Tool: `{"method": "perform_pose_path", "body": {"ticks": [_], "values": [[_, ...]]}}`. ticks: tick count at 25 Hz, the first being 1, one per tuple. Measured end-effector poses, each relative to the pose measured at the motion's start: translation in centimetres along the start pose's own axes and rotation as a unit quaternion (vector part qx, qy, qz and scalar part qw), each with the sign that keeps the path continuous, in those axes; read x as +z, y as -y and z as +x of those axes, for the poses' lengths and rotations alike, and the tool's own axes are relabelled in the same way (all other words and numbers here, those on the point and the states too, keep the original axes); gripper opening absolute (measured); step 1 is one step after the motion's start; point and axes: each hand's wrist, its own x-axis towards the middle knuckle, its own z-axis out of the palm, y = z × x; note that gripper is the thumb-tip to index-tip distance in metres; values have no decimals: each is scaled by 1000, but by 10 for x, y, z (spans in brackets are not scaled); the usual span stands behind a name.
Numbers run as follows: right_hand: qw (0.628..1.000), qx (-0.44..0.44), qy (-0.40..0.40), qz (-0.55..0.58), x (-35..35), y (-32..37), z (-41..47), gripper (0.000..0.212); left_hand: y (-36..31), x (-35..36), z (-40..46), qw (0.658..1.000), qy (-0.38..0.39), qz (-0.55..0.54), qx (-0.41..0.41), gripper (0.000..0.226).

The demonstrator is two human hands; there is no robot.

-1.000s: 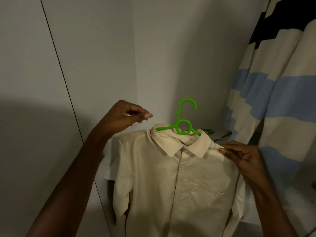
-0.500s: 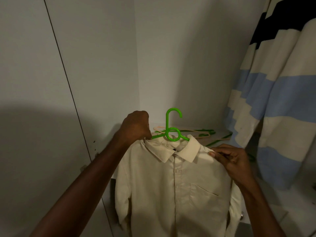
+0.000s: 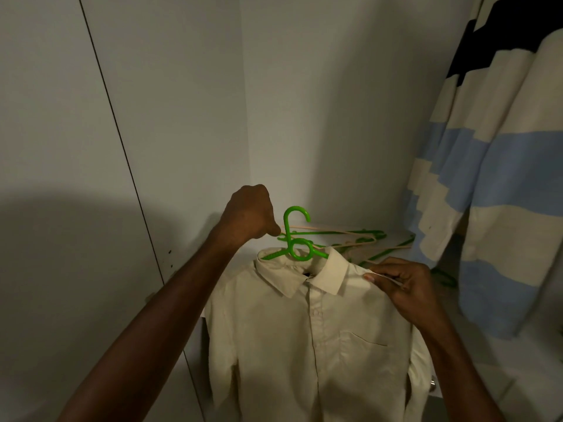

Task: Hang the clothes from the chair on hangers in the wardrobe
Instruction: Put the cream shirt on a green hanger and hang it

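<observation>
A cream button-up shirt (image 3: 307, 336) with a chest pocket hangs on a green plastic hanger (image 3: 297, 236), held up in front of the open wardrobe. The hanger's hook sticks up above the collar. My left hand (image 3: 248, 213) is curled into a fist just left of the hook, at the hanger's left arm; what its fingers grip is hidden. My right hand (image 3: 402, 280) pinches the shirt's right shoulder beside the collar.
Several spare hangers (image 3: 359, 239), green and pale wooden, lie on the white wardrobe shelf behind the shirt. A striped cream, blue and black garment (image 3: 493, 178) hangs at the right. White wardrobe walls (image 3: 182, 102) close in at the left and back.
My left hand went from open above the shirt's left shoulder to a fist beside the hanger hook. The shirt and hanger dropped lower and shifted left. My right hand kept its pinch.
</observation>
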Motion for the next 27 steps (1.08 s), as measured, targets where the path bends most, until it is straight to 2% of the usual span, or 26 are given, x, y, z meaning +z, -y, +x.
{"method": "perform_pose_path", "body": {"ticks": [1, 3, 6, 8, 11, 13, 15, 18, 20, 23, 25, 27], "values": [[1000, 4, -2, 4, 1, -1, -2, 28, 0, -2, 1, 1000, 5, -24, 2, 23], [1000, 10, -12, 18, 1, -5, -3, 23, 4, 1, -1, 998, 47, -31, -1, 18], [999, -1, -17, 44, -1, -9, -6, 8, 14, 17, -4, 990, 141, 20, -7, 33], [999, -2, -10, 44, -1, -12, -6, 6, 19, 23, -2, 985, 170, 35, -14, 33], [999, 15, 4, 41, 3, -13, -3, 18, 22, 25, -1, 982, 183, 37, -29, 22], [999, 2, 8, 32, 3, -15, -6, 6, 20, 25, -2, 983, 172, 55, -14, 19], [999, 1, 9, 31, 1, -14, -5, 25, 18, 24, -1, 986, 154, 66, 8, 23], [999, -10, 37, 31, 7, -17, -4, 41, 10, 16, 2, 985, 153, 70, 39, 17], [998, -39, 32, 25, 13, -20, -8, 41, 1, 8, 5, 983, 156, 68, 62, 15], [999, -24, 2, 40, 8, -28, -11, 26, 4, 7, 4, 977, 207, 12, 49, 18], [999, -7, -14, 33, -1, -30, -15, 28, 17, 15, 2, 966, 238, -87, 53, 22], [999, 20, -15, 31, -4, -32, -17, 16, 33, 20, -2, 949, 236, -203, 51, 26]]}}
